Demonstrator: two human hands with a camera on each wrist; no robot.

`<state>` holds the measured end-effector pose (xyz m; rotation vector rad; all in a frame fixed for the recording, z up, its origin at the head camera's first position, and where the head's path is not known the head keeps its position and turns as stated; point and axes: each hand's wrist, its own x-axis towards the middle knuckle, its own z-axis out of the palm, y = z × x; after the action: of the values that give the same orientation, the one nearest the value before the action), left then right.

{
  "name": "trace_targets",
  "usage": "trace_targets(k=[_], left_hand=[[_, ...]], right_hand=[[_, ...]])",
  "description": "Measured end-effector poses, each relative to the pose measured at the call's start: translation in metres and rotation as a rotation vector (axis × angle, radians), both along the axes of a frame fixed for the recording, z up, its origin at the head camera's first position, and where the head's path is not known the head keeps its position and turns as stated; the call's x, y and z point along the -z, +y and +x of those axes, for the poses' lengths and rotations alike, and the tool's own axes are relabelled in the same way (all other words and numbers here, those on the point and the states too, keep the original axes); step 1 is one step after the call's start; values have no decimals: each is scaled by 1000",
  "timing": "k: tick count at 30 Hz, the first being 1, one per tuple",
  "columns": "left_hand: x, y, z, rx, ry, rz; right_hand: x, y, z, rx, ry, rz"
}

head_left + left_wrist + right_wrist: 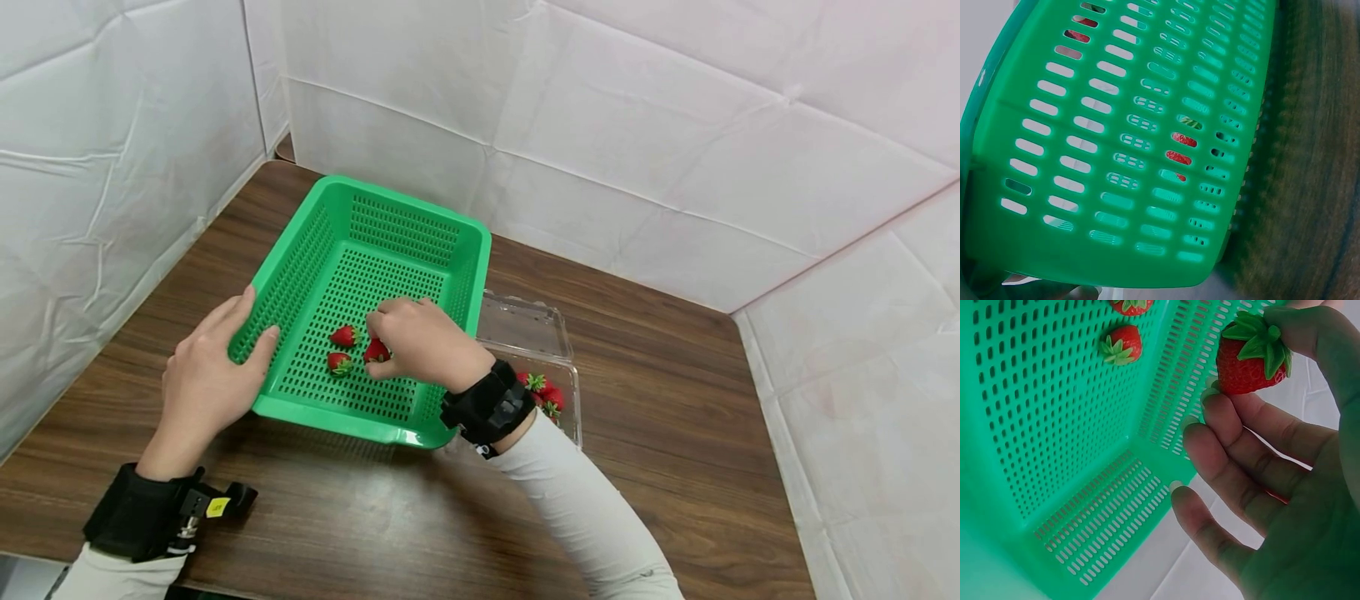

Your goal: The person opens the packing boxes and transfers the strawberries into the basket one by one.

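A green slotted basket (465, 250) stands on a wooden table. My right hand (375, 337) reaches into it and pinches a red strawberry (377, 351) between thumb and forefinger just above the floor. In the right wrist view the right hand (1249, 357) holds that strawberry (1241, 370) by its leafy top. Two more strawberries (345, 336) (339, 362) lie on the basket floor beside it. My left hand (253, 321) holds the basket's left wall, thumb over the rim. The left wrist view shows the basket's outer wall (1085, 206), with red fruit behind the slots.
A clear plastic clamshell box (525, 321) lies open to the right of the basket, with strawberries (543, 392) in its near half. White padded walls close in the table at the back, left and right. Bare wood (675, 433) stretches to the right and front.
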<state>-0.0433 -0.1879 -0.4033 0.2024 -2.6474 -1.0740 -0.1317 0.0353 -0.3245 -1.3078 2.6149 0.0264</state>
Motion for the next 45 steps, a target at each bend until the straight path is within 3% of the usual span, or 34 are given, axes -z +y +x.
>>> trace_targets(k=[21,31,45], left_hand=[[0,0,0,1,6,11],[1,0,0,11,5,29],[0,-1,0,21,-24,21]], right_hand=[[10,-20,-3,-24,-9,41],[15,-27,-4,-9,-60,68],[23,-40,-5,-8,-84,161]])
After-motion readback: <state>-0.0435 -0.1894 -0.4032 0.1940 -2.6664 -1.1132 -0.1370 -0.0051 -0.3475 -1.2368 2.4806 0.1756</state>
